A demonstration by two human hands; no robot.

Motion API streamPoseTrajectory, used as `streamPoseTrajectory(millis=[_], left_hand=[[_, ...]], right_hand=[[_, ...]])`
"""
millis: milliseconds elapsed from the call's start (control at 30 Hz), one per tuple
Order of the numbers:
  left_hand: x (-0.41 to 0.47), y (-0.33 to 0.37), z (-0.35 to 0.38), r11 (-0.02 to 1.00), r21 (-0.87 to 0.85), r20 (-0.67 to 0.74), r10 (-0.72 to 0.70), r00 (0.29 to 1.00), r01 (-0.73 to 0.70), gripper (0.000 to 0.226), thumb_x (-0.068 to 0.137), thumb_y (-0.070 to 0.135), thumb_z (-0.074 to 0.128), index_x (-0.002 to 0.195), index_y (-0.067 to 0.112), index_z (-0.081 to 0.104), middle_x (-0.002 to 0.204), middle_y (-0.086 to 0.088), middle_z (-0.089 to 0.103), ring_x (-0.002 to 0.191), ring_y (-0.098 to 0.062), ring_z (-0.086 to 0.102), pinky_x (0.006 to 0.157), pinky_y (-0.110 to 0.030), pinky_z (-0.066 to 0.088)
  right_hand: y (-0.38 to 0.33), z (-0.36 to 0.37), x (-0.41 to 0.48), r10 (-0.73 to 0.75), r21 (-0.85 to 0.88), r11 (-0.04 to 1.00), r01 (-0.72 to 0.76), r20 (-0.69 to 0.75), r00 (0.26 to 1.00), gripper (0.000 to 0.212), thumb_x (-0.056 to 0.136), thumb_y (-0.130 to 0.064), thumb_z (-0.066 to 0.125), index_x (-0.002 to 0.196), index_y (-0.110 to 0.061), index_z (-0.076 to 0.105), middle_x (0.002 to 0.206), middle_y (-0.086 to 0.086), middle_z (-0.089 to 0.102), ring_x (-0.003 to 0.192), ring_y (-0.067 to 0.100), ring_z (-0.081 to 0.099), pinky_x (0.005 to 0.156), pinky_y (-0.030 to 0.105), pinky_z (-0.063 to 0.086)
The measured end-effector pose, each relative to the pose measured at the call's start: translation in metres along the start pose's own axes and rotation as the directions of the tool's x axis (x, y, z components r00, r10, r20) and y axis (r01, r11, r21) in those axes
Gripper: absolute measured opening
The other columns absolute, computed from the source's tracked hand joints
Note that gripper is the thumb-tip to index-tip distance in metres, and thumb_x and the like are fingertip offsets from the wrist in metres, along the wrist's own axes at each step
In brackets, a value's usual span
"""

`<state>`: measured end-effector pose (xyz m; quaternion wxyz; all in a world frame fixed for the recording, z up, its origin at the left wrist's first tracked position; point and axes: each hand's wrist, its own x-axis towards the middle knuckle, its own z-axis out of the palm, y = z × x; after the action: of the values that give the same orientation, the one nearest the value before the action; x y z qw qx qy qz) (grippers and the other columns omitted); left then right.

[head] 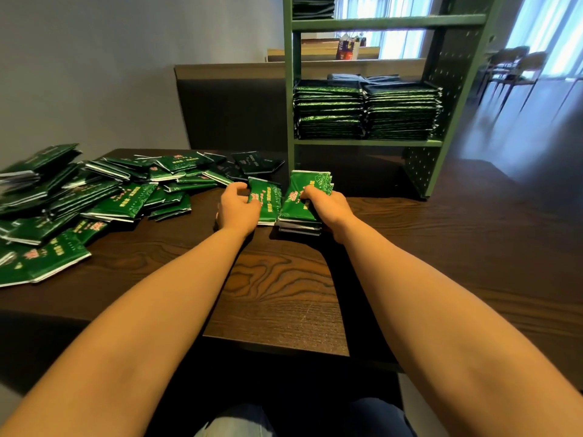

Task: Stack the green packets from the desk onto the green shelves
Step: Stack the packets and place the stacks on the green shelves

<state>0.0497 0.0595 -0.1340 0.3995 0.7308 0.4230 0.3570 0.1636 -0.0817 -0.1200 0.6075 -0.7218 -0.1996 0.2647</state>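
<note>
- Left hand (238,209) grips one glossy green foil packet (268,197).
- Right hand (328,211) clasps a small stack of packets (298,203) on the dark wooden desk (284,279) (best squared flush before lifting).

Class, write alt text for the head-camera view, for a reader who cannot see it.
Two hands work at a dark wooden desk: the left hand grips one green packet, the right hand grips a small stack beside it. A loose pile lies to the left; the green shelves behind hold neat stacks.

Glossy foil-like green packets (120,203), dark grained wooden desk (284,279), matt painted perforated shelves (441,74)
</note>
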Motion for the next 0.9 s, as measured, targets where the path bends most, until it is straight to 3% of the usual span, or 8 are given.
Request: streamPoseTrajectory(millis=[100, 233, 400, 533, 633, 700, 800, 900], left_hand=[[-0.001, 0.012, -0.011, 0.942, -0.317, -0.060, -0.134, 0.989, 0.108, 0.032, 0.093, 0.004, 0.062, 0.125, 0.009, 0.059, 0.094, 0.002, 0.059, 0.082, -0.010, 0.058, 0.060, -0.013, 0.042], [-0.008, 0.021, -0.022, 0.841, -0.508, -0.026, -0.233, 0.972, 0.188, 0.032, 0.091, 0.004, 0.063, 0.123, 0.009, 0.065, 0.110, -0.004, 0.063, 0.098, -0.015, 0.058, 0.082, -0.025, 0.047], [-0.012, 0.030, -0.044, 0.727, -0.651, -0.007, -0.292, 0.957, 0.217, 0.015, 0.079, 0.004, 0.068, 0.086, 0.017, 0.074, 0.090, 0.001, 0.073, 0.084, -0.016, 0.068, 0.080, -0.034, 0.057], [-0.021, 0.033, -0.052, 0.833, -0.534, 0.072, -0.126, 0.989, 0.145, 0.020, 0.081, 0.005, 0.076, 0.098, 0.015, 0.071, 0.095, -0.005, 0.072, 0.091, -0.019, 0.070, 0.082, -0.030, 0.059], [-0.041, 0.035, -0.052, 0.920, -0.391, 0.087, 0.032, 0.996, 0.005, 0.026, 0.083, 0.005, 0.076, 0.107, 0.008, 0.068, 0.087, -0.001, 0.067, 0.077, -0.008, 0.065, 0.063, -0.011, 0.052], [-0.045, 0.030, -0.053, 0.928, -0.370, 0.083, 0.077, 0.994, -0.041, 0.027, 0.083, 0.006, 0.077, 0.108, 0.007, 0.068, 0.090, -0.004, 0.068, 0.080, -0.009, 0.065, 0.065, -0.011, 0.052], [-0.049, 0.022, -0.063, 0.928, -0.368, 0.054, 0.088, 0.995, -0.062, 0.024, 0.081, 0.009, 0.079, 0.103, 0.008, 0.070, 0.090, -0.005, 0.068, 0.082, -0.013, 0.065, 0.074, -0.021, 0.053], [-0.052, 0.013, -0.078, 0.930, -0.363, 0.080, 0.085, 0.993, -0.050, 0.024, 0.081, 0.011, 0.080, 0.103, 0.005, 0.071, 0.091, -0.003, 0.069, 0.082, -0.011, 0.064, 0.070, -0.013, 0.053]], right_hand=[[0.000, 0.009, -0.005, -0.019, -0.033, 0.999, 0.017, -0.063, 0.998, 0.043, 0.074, -0.045, 0.070, 0.104, -0.014, 0.071, 0.099, 0.001, 0.073, 0.095, 0.022, 0.070, 0.078, 0.034, 0.054], [-0.003, 0.012, -0.014, -0.004, -0.057, 0.998, -0.002, -0.093, 0.996, 0.068, 0.086, -0.042, 0.069, 0.138, -0.010, 0.037, 0.121, 0.006, 0.059, 0.111, 0.028, 0.061, 0.101, 0.046, 0.051], [-0.008, 0.012, -0.021, -0.021, -0.032, 0.999, 0.018, -0.097, 0.995, 0.066, 0.091, -0.033, 0.070, 0.141, -0.010, 0.033, 0.120, 0.006, 0.055, 0.113, 0.027, 0.059, 0.096, 0.041, 0.050], [-0.015, 0.024, -0.033, -0.032, -0.015, 0.999, 0.031, -0.057, 0.998, 0.070, 0.089, -0.050, 0.069, 0.139, -0.008, 0.043, 0.124, 0.005, 0.060, 0.111, 0.023, 0.062, 0.090, 0.035, 0.048], [-0.016, 0.041, -0.034, 0.005, 0.101, 0.995, -0.006, 0.015, 1.000, 0.112, 0.064, -0.093, 0.049, 0.142, -0.012, 0.053, 0.123, 0.006, 0.070, 0.105, 0.022, 0.071, 0.082, 0.035, 0.056], [-0.011, 0.048, -0.027, 0.014, 0.139, 0.990, -0.021, 0.050, 0.999, 0.125, 0.050, -0.098, 0.045, 0.141, -0.013, 0.055, 0.119, 0.008, 0.073, 0.099, 0.023, 0.075, 0.081, 0.036, 0.060], [-0.018, 0.057, -0.043, 0.009, 0.140, 0.990, -0.023, 0.098, 0.995, 0.108, 0.055, -0.083, 0.063, 0.139, -0.014, 0.057, 0.118, 0.008, 0.073, 0.100, 0.024, 0.075, 0.082, 0.037, 0.059], [-0.020, 0.069, -0.051, -0.005, 0.148, 0.989, -0.022, 0.183, 0.983, 0.062, 0.079, -0.053, 0.071, 0.128, -0.014, 0.064, 0.105, 0.010, 0.077, 0.088, 0.025, 0.077, 0.068, 0.034, 0.058]])
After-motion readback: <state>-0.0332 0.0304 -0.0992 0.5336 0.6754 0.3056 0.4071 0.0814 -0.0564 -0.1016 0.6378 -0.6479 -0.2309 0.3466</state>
